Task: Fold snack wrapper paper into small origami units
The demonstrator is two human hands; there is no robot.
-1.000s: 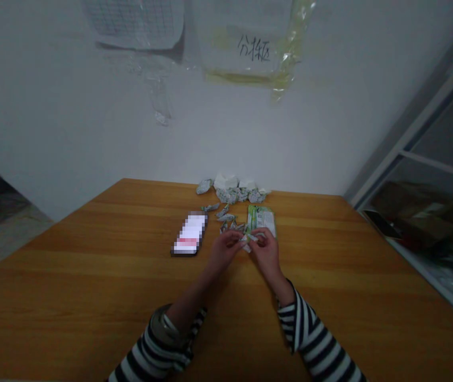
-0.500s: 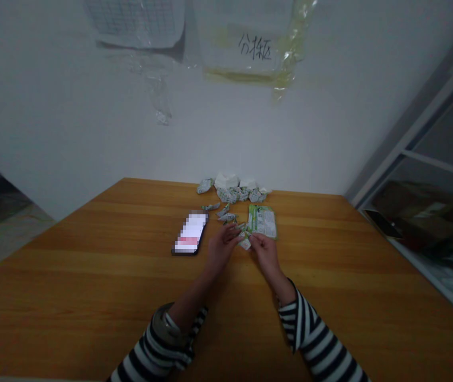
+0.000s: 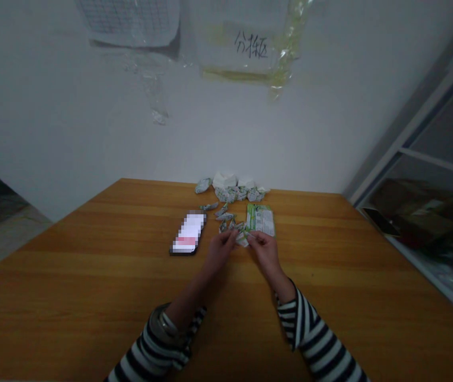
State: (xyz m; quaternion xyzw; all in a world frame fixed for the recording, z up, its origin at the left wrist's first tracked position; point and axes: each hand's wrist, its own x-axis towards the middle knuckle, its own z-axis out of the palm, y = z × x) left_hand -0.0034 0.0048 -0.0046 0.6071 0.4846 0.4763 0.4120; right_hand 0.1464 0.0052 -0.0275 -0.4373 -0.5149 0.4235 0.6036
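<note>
Here, left hand (image 3: 221, 248) and right hand (image 3: 265, 249) pinch what seems a wrapper (image 3: 242, 239); the sign (image 3: 251, 45) reads "分拣区".

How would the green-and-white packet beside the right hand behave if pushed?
The packet lies flat on the table, so it would probably slide rather than roll or tip. It looks thin, so likely light. Its fairly straight edges suggest some stiffness.

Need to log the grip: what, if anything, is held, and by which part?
A small wrapper: the right hand pinches its right edge; the left hand is at its left side, grip unclear.
</note>
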